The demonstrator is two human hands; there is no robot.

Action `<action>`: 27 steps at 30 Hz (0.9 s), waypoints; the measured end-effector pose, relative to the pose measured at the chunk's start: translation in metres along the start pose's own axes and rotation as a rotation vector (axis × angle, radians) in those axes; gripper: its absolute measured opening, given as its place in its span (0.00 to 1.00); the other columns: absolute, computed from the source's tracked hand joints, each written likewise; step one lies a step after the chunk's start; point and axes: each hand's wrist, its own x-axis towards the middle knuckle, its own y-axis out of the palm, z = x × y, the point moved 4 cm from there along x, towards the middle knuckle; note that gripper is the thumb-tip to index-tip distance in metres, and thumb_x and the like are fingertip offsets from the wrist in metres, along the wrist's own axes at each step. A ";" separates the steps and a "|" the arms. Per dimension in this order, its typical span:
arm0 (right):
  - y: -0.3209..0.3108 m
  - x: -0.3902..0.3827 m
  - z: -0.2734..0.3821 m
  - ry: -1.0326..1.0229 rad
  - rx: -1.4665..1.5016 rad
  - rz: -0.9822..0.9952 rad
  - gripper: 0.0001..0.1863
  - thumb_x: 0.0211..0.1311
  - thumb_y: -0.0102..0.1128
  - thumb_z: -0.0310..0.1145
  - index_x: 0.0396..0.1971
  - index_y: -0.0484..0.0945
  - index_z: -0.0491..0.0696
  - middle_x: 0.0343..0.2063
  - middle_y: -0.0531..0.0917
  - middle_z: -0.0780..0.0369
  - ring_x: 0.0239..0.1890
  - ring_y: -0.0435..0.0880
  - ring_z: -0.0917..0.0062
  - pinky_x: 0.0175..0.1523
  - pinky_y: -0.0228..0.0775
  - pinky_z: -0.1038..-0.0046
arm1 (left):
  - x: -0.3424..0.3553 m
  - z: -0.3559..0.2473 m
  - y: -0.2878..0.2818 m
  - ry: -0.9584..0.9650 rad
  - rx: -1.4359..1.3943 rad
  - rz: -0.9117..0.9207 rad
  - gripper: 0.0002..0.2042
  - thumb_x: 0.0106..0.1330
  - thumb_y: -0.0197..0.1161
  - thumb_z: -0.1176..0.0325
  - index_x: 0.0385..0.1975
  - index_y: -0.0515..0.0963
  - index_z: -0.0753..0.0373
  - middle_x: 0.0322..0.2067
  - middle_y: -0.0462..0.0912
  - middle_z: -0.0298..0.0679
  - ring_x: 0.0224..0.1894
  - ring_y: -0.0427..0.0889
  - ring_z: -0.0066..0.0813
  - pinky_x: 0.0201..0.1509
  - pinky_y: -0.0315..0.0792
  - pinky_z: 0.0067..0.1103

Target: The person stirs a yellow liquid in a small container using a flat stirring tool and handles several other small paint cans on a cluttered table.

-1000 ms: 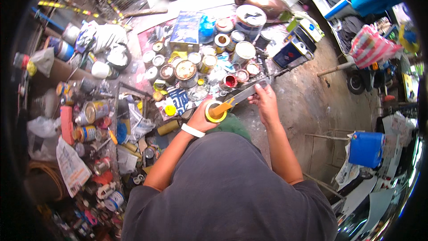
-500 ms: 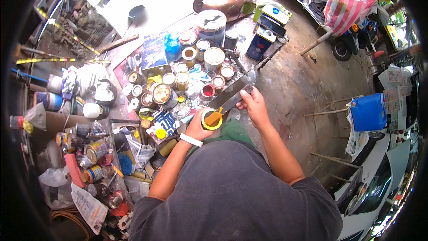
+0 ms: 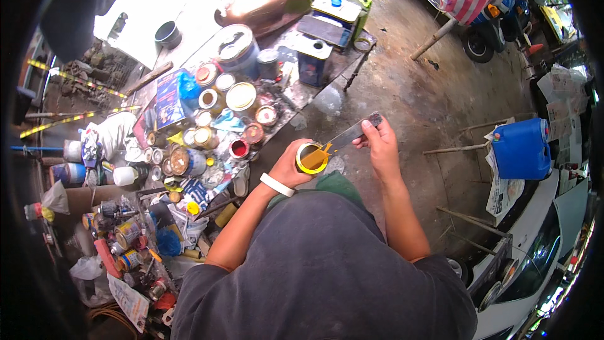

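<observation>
Nearest me, my left hand (image 3: 290,162), wearing a white wristband (image 3: 277,184), wraps the nine o'clock side of a small round tin with a yellow rim (image 3: 314,171), held in front of my body with its mouth facing up. Thick mustard-coloured paint (image 3: 309,160) shows inside. Toward two o'clock from the tin, my right hand (image 3: 380,141) pinches the dark end of a flat grey metal blade (image 3: 347,133) between thumb and fingers; the blade's far end, coated mustard, sits at the mouth.

I take this step as stirring or scooping; I cannot tell which. The next move calls for a firm left grip and the blade's wet end kept over the mouth, so drips fall inside.

Farther off, between nine and ten, stands a small open tin of red paint (image 3: 239,148). Past it, between ten and eleven, is a wide round tin with a cream top (image 3: 241,96). A dark blue rectangular metal can (image 3: 312,69) stands at twelve. Well apart at three is a bright blue plastic jerrycan (image 3: 519,149).
</observation>
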 end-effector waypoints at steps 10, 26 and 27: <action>-0.153 0.086 0.045 0.033 0.025 -0.082 0.09 0.74 0.56 0.38 0.40 0.75 0.47 0.30 0.82 0.66 0.29 0.81 0.84 0.36 0.73 0.80 | 0.141 -0.038 0.108 0.013 -0.116 0.081 0.42 0.45 0.79 0.72 0.64 0.64 0.61 0.59 0.72 0.41 0.64 0.72 0.32 0.69 0.65 0.28; -0.064 0.256 0.069 0.089 -0.185 0.387 0.10 0.74 0.58 0.37 0.43 0.77 0.46 0.31 0.80 0.70 0.28 0.77 0.88 0.35 0.70 0.83 | 0.223 -0.032 0.041 -0.043 0.013 -0.140 0.37 0.48 0.75 0.69 0.62 0.68 0.64 0.60 0.72 0.48 0.64 0.72 0.44 0.69 0.65 0.32; -0.052 0.264 0.068 0.089 -0.178 0.428 0.10 0.74 0.58 0.37 0.43 0.77 0.46 0.31 0.80 0.70 0.28 0.77 0.88 0.35 0.70 0.83 | 0.223 -0.031 0.035 -0.059 0.007 -0.171 0.37 0.48 0.75 0.69 0.61 0.68 0.64 0.60 0.71 0.48 0.64 0.72 0.44 0.69 0.65 0.32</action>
